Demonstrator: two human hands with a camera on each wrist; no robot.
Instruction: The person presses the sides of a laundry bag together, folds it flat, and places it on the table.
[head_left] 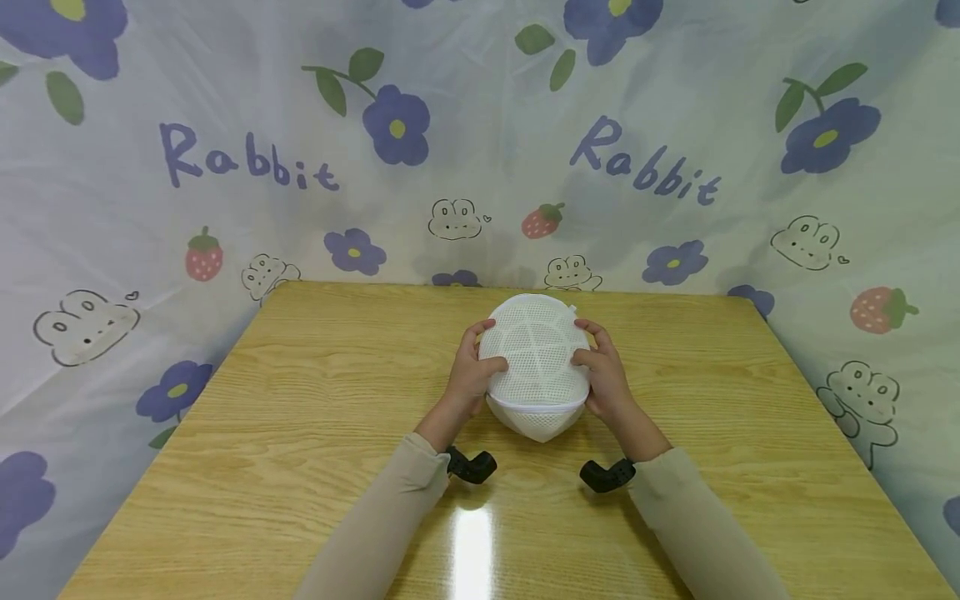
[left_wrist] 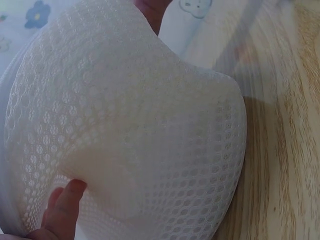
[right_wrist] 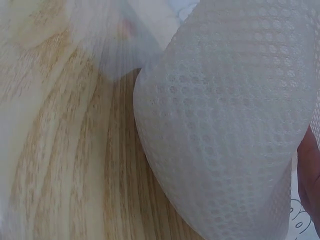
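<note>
A white mesh laundry bag (head_left: 534, 358), rounded on top with a pointed lower end, is held up over the middle of the table. My left hand (head_left: 474, 365) grips its left side, thumb on the front face and fingers around the edge. On the opposite side my right hand (head_left: 604, 367) grips it the same way. In the left wrist view, the fingers (left_wrist: 65, 205) press a dent into the mesh (left_wrist: 125, 125). The right wrist view is mostly filled by the bag's honeycomb netting (right_wrist: 230, 115), with part of a hand (right_wrist: 309, 175) at the right edge.
The bag is above a wooden table (head_left: 337, 400). Behind it hangs a printed cloth (head_left: 480, 150) with flowers, rabbits and strawberries. Black wrist devices (head_left: 472, 467) show below both wrists. A bright reflection lies on the near part of the tabletop.
</note>
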